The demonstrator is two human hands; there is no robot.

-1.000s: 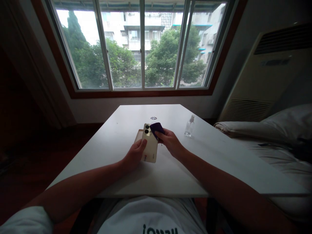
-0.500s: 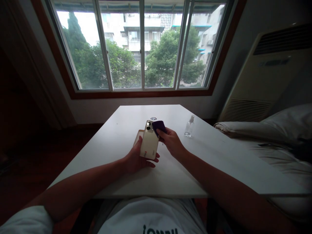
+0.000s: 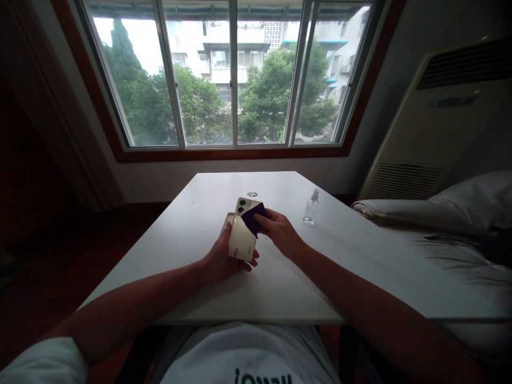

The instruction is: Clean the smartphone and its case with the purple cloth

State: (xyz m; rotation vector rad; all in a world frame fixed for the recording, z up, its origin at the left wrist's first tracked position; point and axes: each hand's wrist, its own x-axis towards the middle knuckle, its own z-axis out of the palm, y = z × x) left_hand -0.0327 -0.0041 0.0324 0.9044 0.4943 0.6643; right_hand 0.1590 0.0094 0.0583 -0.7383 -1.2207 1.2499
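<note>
A pale gold phone (image 3: 241, 237) is held above the white table, its back with the camera lenses facing up. My left hand (image 3: 221, 256) grips it, thumb along the left edge and fingertips showing past the right edge. Between finger and thumb, my right hand (image 3: 279, 228) pinches a dark purple cloth (image 3: 252, 217), which lies over the upper right part of the phone's back. Partly hidden behind the phone, a flat light case-like object (image 3: 228, 218) with a brownish rim shows at its left.
On the white table (image 3: 192, 213) stands a clear spray bottle (image 3: 310, 208) to the right of my hands. A small dark oval mark or ring (image 3: 252, 194) lies beyond the phone. At the far right is a cushioned seat (image 3: 460, 213).
My right hand has moved the purple cloth down and slightly left, from beside the camera lenses onto the phone's back. The phone has shifted slightly left.
</note>
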